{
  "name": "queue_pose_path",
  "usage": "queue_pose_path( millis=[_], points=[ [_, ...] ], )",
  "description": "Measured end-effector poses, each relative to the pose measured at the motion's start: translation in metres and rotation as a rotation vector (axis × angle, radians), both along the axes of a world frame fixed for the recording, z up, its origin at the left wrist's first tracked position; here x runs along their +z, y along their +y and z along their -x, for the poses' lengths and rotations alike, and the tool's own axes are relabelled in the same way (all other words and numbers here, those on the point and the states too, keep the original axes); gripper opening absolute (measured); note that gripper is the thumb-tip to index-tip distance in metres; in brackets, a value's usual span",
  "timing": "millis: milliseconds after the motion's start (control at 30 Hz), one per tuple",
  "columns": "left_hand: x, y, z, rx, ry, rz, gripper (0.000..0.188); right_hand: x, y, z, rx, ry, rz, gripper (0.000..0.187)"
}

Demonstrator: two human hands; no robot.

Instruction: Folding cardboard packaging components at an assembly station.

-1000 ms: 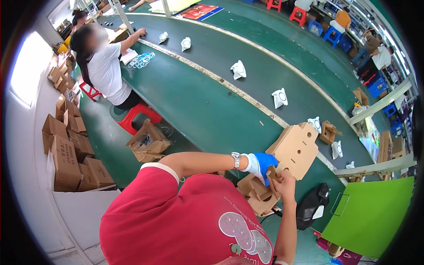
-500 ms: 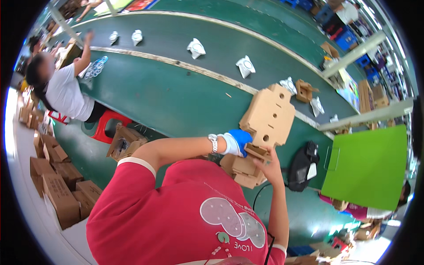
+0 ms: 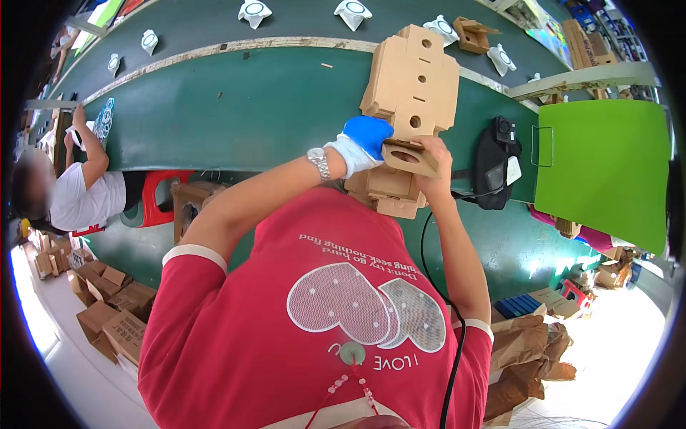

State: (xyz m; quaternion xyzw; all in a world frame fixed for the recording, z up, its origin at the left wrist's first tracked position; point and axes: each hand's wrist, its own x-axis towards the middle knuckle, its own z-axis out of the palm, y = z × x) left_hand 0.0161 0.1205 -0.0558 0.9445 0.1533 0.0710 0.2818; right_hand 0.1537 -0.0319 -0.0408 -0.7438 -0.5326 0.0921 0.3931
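A small brown cardboard box (image 3: 388,184), partly folded, is between my hands at the table's near edge. One of its flaps, with an oval hole (image 3: 406,156), stands up and faces me. My left hand (image 3: 364,143), in a blue and white glove, is closed on the box's left side, its fingertips partly hidden. Bare, my right hand (image 3: 434,168) grips the right end of the flap, fingers behind it. Just beyond both hands lies a stack of flat die-cut cardboard blanks (image 3: 437,79) with round holes.
White wrapped pouches (image 3: 353,13) and an open small carton (image 3: 474,36) sit on the dark conveyor (image 3: 304,21). A black bag (image 3: 493,168) lies right of the box, near a green board (image 3: 600,171). Leftward, a person (image 3: 86,179) works beside a red stool (image 3: 157,196).
The flap with the oval hole now stands raised between my hands. My view has tilted and shifted. The person at left has drawn an arm back from the conveyor.
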Motion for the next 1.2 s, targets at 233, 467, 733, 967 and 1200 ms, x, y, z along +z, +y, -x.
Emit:
queue_pose_path(
  millis=[233,467,733,967,1200],
  points=[
    [-0.006,0.001,0.001,0.014,0.033,0.091,0.029,-0.007,-0.002,0.002,-0.042,-0.011,0.060,0.027],
    [0.027,-0.012,0.061,0.306,0.079,1.340,0.059,0.004,0.016,0.005,-0.165,0.335,0.216,0.045],
    [-0.030,0.156,0.075,0.978,-0.360,1.442,0.046,0.030,-0.003,0.012,-0.349,0.652,-0.071,0.062],
    [-0.023,0.296,0.007,1.108,-0.418,1.147,0.081,0.009,-0.047,0.026,-0.549,0.238,0.077,0.057],
    [-0.050,0.129,0.028,0.932,-0.300,1.338,0.076,-0.040,-0.076,0.050,-0.463,0.367,0.280,0.073]
  ],
)
